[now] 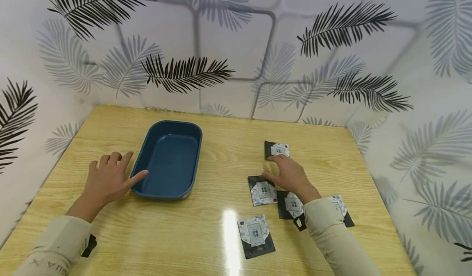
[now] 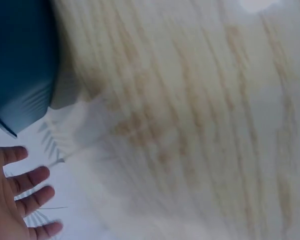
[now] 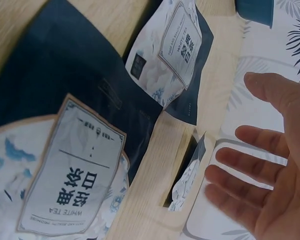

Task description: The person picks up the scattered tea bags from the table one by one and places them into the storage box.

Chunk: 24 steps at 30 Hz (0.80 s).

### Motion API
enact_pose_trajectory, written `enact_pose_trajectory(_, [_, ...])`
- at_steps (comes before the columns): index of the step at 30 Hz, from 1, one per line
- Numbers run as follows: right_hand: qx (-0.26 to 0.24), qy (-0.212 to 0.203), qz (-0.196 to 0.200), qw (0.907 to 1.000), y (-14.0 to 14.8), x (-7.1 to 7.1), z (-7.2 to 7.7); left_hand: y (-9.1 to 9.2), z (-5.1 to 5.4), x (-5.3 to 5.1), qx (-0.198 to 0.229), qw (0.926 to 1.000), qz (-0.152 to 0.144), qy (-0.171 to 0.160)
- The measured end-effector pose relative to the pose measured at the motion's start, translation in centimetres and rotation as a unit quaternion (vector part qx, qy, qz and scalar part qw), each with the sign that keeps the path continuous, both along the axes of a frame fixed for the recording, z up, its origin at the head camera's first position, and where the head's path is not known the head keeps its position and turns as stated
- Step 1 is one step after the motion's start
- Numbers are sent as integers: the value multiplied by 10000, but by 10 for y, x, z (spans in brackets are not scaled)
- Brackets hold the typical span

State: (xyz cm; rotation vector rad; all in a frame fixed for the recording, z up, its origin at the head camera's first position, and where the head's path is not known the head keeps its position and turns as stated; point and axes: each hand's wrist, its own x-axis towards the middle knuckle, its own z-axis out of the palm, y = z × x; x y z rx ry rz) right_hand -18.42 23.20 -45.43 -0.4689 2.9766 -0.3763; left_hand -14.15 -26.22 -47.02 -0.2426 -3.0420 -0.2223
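Note:
A blue rectangular basin (image 1: 167, 161) stands on the left of the table. Beside its left wall is my left hand (image 1: 110, 177), fingers spread and thumb reaching over the rim. On the right, my right hand (image 1: 289, 173) hovers with parted fingers and nothing between them. Just past its fingertips lies a tea sachet (image 1: 278, 149), printed "WHITE TEA" like the others. A second sachet (image 1: 263, 191) lies under the thumb side, and a third (image 1: 290, 205) sits near the wrist. Another sachet (image 1: 341, 208) is partly hidden by the right sleeve. Nearest me is one more sachet (image 1: 256, 236).
The wooden table (image 1: 206, 227) meets a wall covering (image 1: 236, 55) with leaf prints at its back edge. The same covering rises along the left and right sides. Light glares off the tabletop near the front middle.

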Motion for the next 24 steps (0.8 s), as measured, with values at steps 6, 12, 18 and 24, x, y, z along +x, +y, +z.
enact_pose_trajectory(6, [259,-40,-256,9993,0,1,1,-5,-7,0,133,9996,-213,91])
enact_pose_trajectory(12, [534,-218,-352,9977,1,3,0,-7,-12,0,248,9980,-442,386])
enact_pose_trajectory(18, [631,-494,-713,9942,-1,6,-1,-2,-13,0,243,9969,-468,576])
enact_pose_trajectory(24, [853,-807,-1015,9879,-2,9,0,3,-15,3,235,9965,-361,715])
